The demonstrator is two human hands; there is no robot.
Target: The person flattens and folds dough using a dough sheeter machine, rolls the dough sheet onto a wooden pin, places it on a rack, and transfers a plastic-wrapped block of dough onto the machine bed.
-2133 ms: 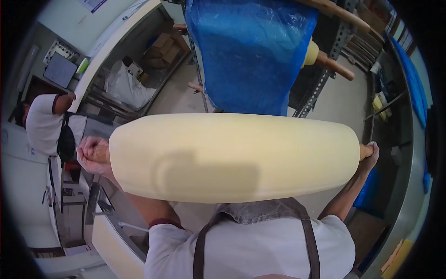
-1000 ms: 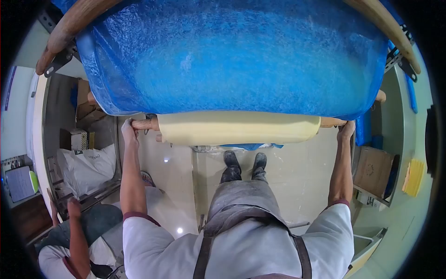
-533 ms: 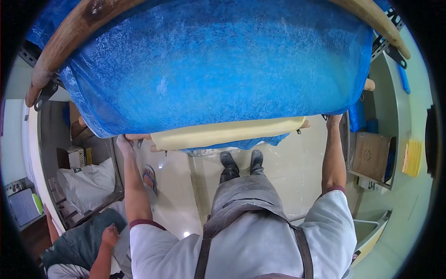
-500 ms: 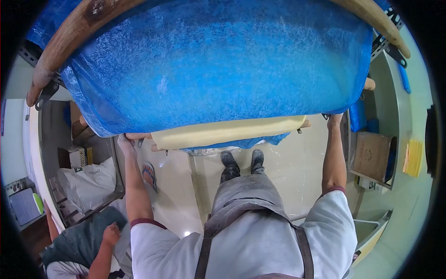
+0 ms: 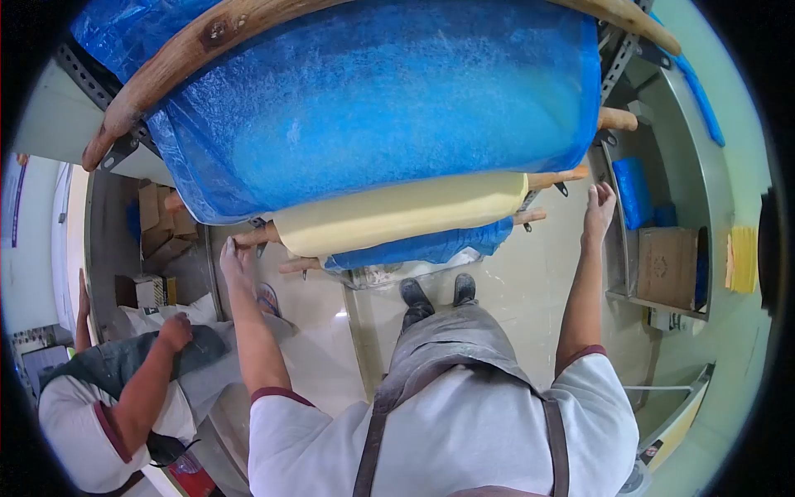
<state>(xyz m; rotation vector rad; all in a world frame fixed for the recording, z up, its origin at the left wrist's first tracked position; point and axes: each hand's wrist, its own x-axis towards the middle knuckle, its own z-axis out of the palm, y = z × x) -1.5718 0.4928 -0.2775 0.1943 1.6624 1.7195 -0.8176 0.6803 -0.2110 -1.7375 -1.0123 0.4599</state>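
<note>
A pale yellow roll (image 5: 406,213) on a wooden rod (image 5: 267,235) rests on a metal rack, below a larger roll draped in blue plastic (image 5: 381,108). My left hand (image 5: 238,261) is at the rod's left end, fingers apart and touching or nearly touching it; I cannot tell which. To the right, my right hand (image 5: 601,209) is apart from the rod's right end (image 5: 570,176), fingers loosely bent with nothing in them. Under the yellow roll, another wooden rod (image 5: 530,216) carries something covered in blue plastic (image 5: 431,248).
A co-worker (image 5: 141,389) in a white shirt is at lower left. Left shelving holds cardboard boxes (image 5: 157,219) and a white bag (image 5: 195,309). On the right shelf are a cardboard box (image 5: 667,267) and a blue bundle (image 5: 633,192). A curved wooden bar (image 5: 207,37) spans the top.
The yellow roll, earlier held by both rod ends, now rests under the blue-draped roll. My right hand has come away from the rack, and my left hand has loosened. The view has shifted.
</note>
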